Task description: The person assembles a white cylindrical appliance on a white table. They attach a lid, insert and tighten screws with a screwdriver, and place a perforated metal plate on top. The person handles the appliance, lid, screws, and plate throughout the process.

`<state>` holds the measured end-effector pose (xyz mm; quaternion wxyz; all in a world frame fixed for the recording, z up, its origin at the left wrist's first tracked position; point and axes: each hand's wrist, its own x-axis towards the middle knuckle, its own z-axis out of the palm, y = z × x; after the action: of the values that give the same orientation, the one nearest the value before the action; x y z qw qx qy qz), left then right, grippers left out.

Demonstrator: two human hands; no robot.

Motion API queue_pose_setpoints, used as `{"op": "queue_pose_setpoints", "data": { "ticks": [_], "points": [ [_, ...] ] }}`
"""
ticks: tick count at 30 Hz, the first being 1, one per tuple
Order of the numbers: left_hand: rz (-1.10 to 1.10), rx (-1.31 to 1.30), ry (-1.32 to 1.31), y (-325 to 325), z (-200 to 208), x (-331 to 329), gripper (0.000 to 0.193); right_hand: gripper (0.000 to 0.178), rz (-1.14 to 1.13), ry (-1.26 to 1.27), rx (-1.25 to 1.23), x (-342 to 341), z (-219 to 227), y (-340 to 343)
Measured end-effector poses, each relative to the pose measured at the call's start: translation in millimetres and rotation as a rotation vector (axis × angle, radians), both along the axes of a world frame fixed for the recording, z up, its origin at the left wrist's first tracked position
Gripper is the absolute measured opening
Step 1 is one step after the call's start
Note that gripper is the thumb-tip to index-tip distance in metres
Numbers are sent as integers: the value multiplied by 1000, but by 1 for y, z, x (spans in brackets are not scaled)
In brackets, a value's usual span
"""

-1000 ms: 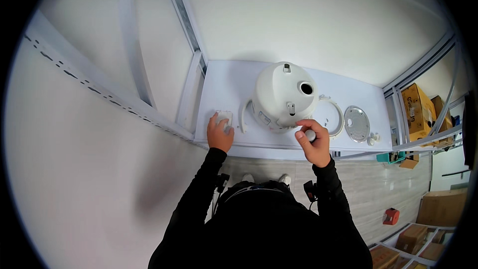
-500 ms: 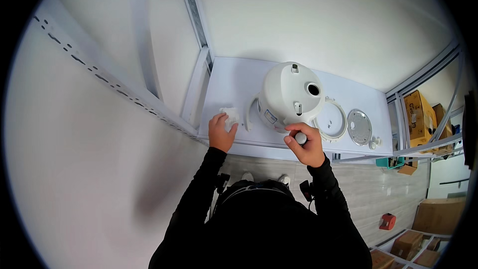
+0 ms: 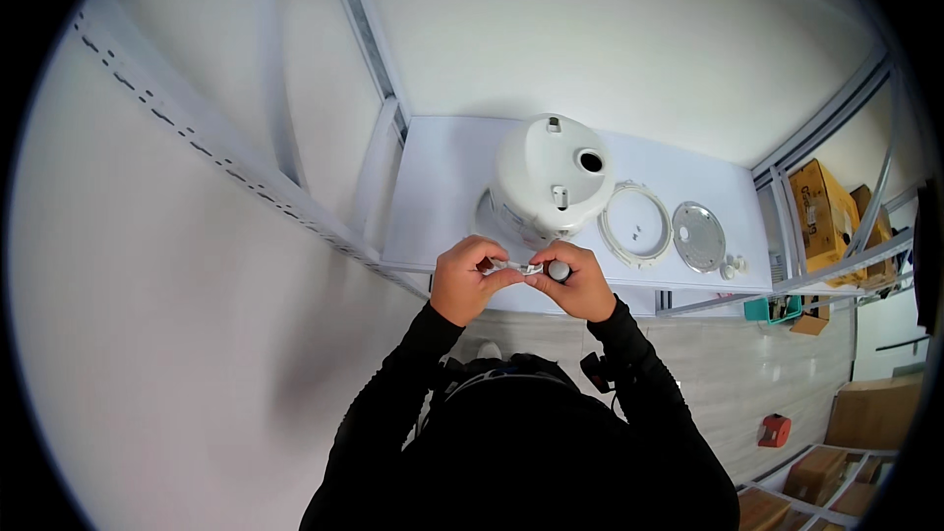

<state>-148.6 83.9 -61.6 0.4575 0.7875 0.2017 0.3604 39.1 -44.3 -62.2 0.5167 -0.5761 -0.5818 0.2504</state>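
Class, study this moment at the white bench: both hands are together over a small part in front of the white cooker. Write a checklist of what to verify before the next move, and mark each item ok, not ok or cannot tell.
1. Left hand and right hand both grip the small white part: ok.
2. Small grey cap sits at the right hand's fingertips: ok; whether it is seated on the part: cannot tell.
3. White cooker stands on the white table, untouched: ok.
4. White ring and round metal plate lie flat beside the cooker, apart: ok.
5. Tiny parts lie near the table's front edge: not ok.
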Motion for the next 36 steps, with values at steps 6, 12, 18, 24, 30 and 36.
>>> {"op": "queue_pose_setpoints", "data": {
  "ticks": [6,12,18,24,30,36],
  "points": [
    [-77,-82,40,-29,6,33,24,25,-236,122,-83,24,-12,-31],
    [10,80,76,-36,-21,65,16,28,-397,-53,105,38,-48,-34],
    [169,229,153,-36,-30,70,21,27,-329,399,-171,35,-47,-28],
    [178,415,94,-22,-20,75,25,27,-330,162,-47,41,-54,-20],
    [148,513,107,-4,-11,78,34,28,-400,182,-59,49,-65,-15],
    [97,682,89,5,12,87,55,28,-448,221,-65,44,-65,-12]
  ]
}}
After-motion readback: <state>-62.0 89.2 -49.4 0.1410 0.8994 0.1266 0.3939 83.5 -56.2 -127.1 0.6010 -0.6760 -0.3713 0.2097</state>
